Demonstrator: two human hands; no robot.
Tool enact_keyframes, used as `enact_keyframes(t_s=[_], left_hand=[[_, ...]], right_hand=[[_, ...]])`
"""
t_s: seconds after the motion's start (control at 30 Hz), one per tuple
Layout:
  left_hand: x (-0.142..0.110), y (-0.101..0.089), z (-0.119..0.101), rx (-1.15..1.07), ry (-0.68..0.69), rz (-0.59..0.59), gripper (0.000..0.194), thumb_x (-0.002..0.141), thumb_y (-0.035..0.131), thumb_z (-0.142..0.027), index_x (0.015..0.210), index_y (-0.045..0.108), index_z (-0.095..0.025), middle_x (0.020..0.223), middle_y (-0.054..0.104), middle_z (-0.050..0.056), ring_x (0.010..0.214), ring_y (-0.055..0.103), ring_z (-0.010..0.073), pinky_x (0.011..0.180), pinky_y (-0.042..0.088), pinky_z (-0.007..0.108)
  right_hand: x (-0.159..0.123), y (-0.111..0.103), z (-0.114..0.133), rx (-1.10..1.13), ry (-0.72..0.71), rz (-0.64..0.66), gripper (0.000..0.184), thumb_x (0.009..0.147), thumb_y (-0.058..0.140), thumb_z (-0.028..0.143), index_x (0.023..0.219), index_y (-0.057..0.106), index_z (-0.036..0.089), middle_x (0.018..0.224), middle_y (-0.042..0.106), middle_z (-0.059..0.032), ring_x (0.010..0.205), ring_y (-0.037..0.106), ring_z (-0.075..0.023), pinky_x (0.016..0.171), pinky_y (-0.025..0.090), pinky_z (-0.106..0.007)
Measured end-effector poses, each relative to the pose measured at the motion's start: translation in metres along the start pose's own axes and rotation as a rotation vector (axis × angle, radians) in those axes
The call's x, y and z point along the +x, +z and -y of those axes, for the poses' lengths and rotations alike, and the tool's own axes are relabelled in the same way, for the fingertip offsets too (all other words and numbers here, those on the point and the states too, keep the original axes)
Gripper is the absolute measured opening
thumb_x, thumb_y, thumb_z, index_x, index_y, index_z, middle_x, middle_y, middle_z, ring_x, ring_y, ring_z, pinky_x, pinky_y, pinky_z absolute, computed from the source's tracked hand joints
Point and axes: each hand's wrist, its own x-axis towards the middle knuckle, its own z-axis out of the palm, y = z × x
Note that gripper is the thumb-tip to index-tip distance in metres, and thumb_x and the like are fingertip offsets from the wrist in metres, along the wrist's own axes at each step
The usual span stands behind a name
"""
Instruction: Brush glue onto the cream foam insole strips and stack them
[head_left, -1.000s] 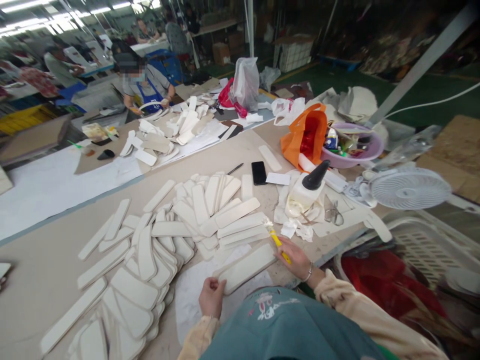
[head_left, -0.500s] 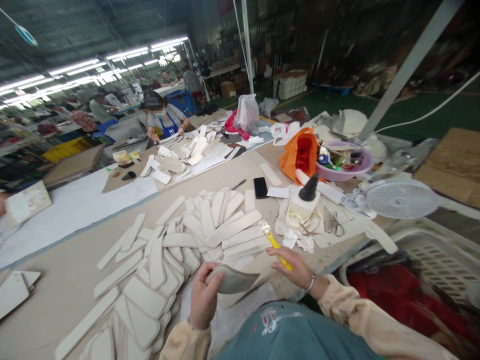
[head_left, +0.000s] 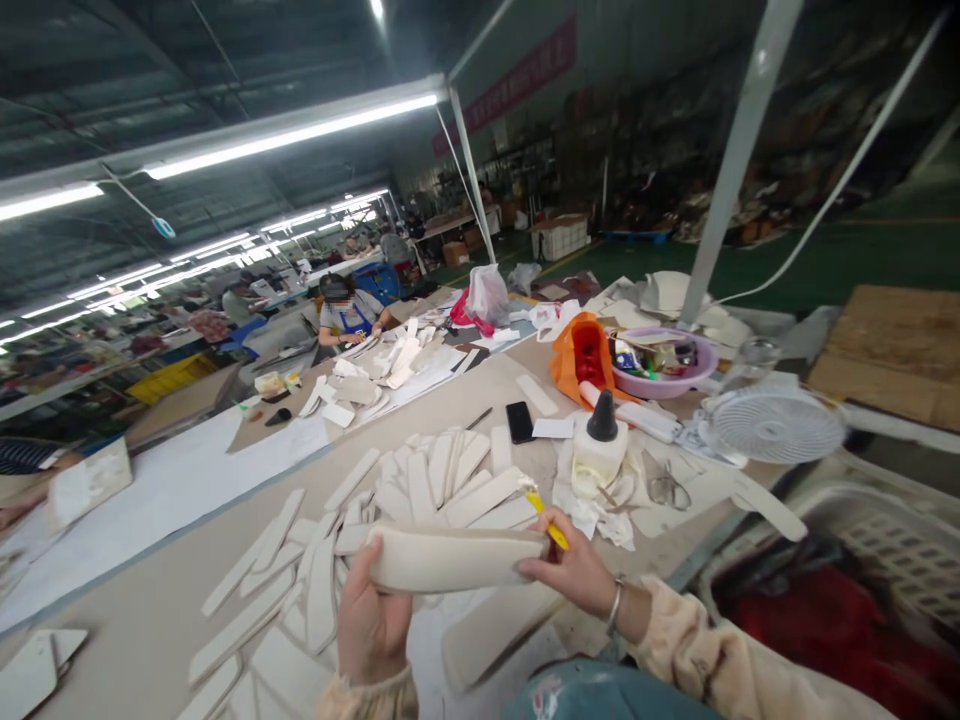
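Observation:
A long off-white padded strip (head_left: pixel 457 560) with rounded ends is held up off the table between both hands. My left hand (head_left: pixel 371 615) is closed on its left end, thumb on the face. My right hand (head_left: pixel 574 565) is closed round a brush (head_left: pixel 551 522) with a yellow handle and white paste on its bristles; the thumb and fingertips also touch the strip's right end. Below lies another strip (head_left: pixel 495 630) on white paper. A pile of similar strips (head_left: pixel 319 590) spreads beyond and to the left, partly hidden by the raised one.
Past my right hand stand a white glue bottle (head_left: pixel 600 450) with a black cone cap, scissors (head_left: pixel 667 490), a phone (head_left: pixel 519 422) and a white fan (head_left: pixel 776 425). Farther back are an orange bag (head_left: pixel 581 360) and a purple basin (head_left: pixel 697 370). A co-worker (head_left: pixel 352 315) sits across the table.
My left hand has lifted the strip from the one below and raised it, its pale face now toward me. My right hand, keeping the brush, has come to its right end. The view has tilted up.

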Motion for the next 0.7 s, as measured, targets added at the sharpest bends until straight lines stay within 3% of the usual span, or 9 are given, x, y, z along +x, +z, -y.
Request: enact_keyframes(t_s=[0.23,0.47,0.7], left_hand=[[0.000,-0.018,0.015,-0.038,0.028,-0.046,0.024,0.074,0.055,-0.012,0.097,0.061,-0.015,0.084,0.068,0.003,0.084,0.063,0.0151,0.076,0.052,0.023],[-0.001,-0.037,0.030,-0.014,-0.060,-0.047,0.024,0.075,0.057,-0.016,0.099,0.061,-0.016,0.086,0.068,0.003,0.082,0.063,0.0142,0.078,0.052,0.025],[-0.005,-0.053,0.039,-0.014,-0.116,0.045,0.020,0.075,0.058,-0.020,0.094,0.062,-0.019,0.090,0.069,0.003,0.086,0.063,0.0168,0.080,0.051,0.028]], right_hand=[[0.007,-0.003,0.019,0.140,0.024,-0.058,0.042,0.064,0.072,0.027,0.080,0.033,0.024,0.066,0.042,0.0081,0.056,0.042,-0.0083,0.048,0.035,-0.019],[0.013,-0.013,0.030,-0.025,-0.040,-0.113,0.034,0.069,0.068,0.031,0.079,0.037,0.024,0.064,0.041,0.0075,0.056,0.042,-0.0094,0.051,0.035,-0.020],[0.024,-0.022,0.045,-0.132,-0.102,-0.119,0.027,0.073,0.063,0.026,0.078,0.037,0.023,0.064,0.040,0.0070,0.056,0.039,-0.0096,0.052,0.034,-0.021]])
